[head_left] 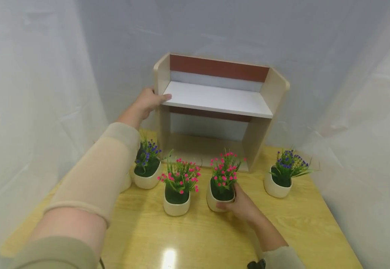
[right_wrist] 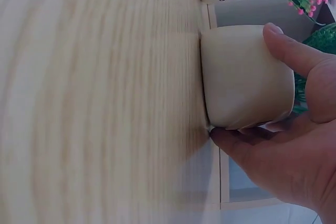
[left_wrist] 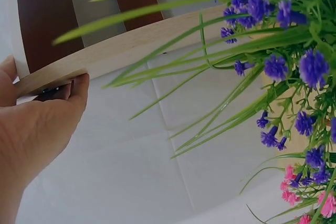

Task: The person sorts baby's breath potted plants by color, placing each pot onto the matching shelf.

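A pink-flowered potted plant [head_left: 223,184] is gripped by the right hand [head_left: 243,207], the thumb laid across the pot's near face and the fingers curled round its right side, so the hand is closed to about the pot's width. The plant is held upright in front of the right part of a two-tier shelf unit [head_left: 216,110]; its long axis runs vertically, with the blooms pointed upward. In the right wrist view, which is turned sideways, the base is seen parallel to the counter [head_left: 302,224]; whether full contact is made cannot be told.

The shelf unit is stood upright on the counter, its boards run lengthwise from left to right and its front turned toward the person. Its left side panel is clasped by the left hand [head_left: 149,101], the thumb laid on the white upper board [head_left: 211,94] and the fingers bent round the panel's outer side.

A second pink-flowered plant [head_left: 177,196] is placed just left of the held one. One violet-flowered plant [head_left: 147,168] is set farther left, and another [head_left: 280,179] stands well apart at the right.
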### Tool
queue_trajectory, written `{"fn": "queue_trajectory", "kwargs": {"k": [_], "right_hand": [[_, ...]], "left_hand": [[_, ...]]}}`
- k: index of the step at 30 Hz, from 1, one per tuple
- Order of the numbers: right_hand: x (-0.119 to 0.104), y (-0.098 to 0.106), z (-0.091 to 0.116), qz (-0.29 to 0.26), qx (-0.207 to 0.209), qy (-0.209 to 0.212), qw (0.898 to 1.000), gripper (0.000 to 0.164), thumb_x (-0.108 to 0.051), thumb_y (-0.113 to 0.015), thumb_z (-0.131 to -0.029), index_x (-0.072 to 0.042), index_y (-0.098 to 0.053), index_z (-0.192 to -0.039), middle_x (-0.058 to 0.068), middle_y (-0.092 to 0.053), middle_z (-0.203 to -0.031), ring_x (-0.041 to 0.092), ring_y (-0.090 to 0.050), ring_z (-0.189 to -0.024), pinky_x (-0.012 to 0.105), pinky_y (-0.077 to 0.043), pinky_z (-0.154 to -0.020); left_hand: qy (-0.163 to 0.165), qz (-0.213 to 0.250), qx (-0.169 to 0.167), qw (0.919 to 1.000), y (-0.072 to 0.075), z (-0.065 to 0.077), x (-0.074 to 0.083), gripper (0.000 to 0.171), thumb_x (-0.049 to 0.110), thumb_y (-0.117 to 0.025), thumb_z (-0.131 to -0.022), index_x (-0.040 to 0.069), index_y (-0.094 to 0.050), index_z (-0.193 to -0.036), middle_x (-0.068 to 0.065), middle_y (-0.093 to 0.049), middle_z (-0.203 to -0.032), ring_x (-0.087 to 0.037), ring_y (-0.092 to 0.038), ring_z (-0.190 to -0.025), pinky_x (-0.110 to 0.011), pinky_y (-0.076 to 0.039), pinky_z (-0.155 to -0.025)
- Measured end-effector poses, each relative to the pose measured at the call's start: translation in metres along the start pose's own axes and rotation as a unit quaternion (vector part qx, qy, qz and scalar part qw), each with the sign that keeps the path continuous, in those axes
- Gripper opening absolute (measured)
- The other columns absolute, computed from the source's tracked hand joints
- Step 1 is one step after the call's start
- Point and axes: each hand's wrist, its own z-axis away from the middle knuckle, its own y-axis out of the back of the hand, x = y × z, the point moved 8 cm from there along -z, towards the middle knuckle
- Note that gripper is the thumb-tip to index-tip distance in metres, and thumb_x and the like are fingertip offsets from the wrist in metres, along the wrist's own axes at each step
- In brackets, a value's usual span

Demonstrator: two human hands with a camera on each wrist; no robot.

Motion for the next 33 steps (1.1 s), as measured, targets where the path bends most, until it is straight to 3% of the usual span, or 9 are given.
{"fn": "queue_trajectory", "kwargs": {"k": [13, 23, 33], "right_hand": [[-0.008, 0.011, -0.003, -0.078, 0.000, -0.002, 0.997, 0.102, -0.024, -0.092, -0.088, -0.015, -0.029, -0.168, 0.027, -0.039, -0.170, 0.056, -0.032, -0.160, 0.074, -0.028, -0.130], [-0.039, 0.030, -0.001, -0.066, 0.003, 0.031, 0.997, 0.102, -0.025, -0.088, -0.093, -0.015, -0.023, -0.171, 0.023, -0.028, -0.178, 0.051, -0.021, -0.165, 0.070, -0.029, -0.132], [-0.064, 0.046, -0.002, -0.080, 0.010, 0.048, 0.996, 0.096, -0.018, -0.085, -0.095, -0.011, -0.023, -0.168, 0.025, -0.026, -0.177, 0.053, -0.027, -0.162, 0.066, -0.036, -0.130]], "left_hand": [[0.018, 0.019, -0.002, 0.9996, -0.001, 0.001, -0.001, 0.078, 0.039, -0.071, -0.105, 0.010, -0.035, -0.169, -0.016, -0.044, -0.171, -0.035, -0.042, -0.160, -0.054, -0.029, -0.137], [0.016, 0.035, 0.001, 0.9993, -0.001, -0.003, -0.003, 0.075, 0.038, -0.069, -0.107, 0.011, -0.036, -0.168, -0.015, -0.042, -0.173, -0.035, -0.040, -0.161, -0.052, -0.027, -0.138], [0.024, 0.039, -0.001, 0.9989, -0.001, -0.002, -0.007, 0.076, 0.039, -0.069, -0.107, 0.013, -0.034, -0.170, -0.013, -0.040, -0.174, -0.034, -0.038, -0.163, -0.054, -0.025, -0.139]]}}
